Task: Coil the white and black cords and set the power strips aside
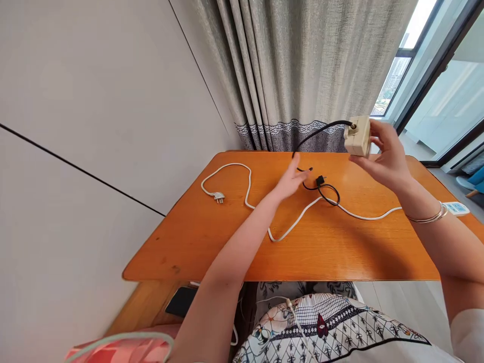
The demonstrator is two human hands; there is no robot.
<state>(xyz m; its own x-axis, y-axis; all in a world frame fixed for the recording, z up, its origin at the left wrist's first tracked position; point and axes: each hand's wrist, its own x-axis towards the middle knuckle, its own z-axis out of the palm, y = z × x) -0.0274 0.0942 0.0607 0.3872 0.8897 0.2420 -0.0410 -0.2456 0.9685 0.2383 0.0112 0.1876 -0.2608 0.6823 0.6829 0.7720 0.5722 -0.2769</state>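
Note:
My right hand (387, 151) is closed on a cream-coloured boxy socket block (356, 143), raised above the far right of the table. A black cord (321, 129) leaves the block's left face and arches down toward my left hand (289, 180). The left hand's fingers are spread; its raised fingertip meets the cord, though contact is unclear. Just right of it a black plug (320, 180) and a loop of the cord lie on the wood. A white cord (295, 228) winds across the table between a white plug (218, 196) and a white power strip (456, 208), partly hidden by my right forearm.
The orange-brown wooden table (189, 242) has a white wall panel (83, 101) along its left. Grey curtains (302, 65) hang behind the far edge, with a window at the right. A dark phone (181, 301) lies below the near left edge, beside something pink (124, 350).

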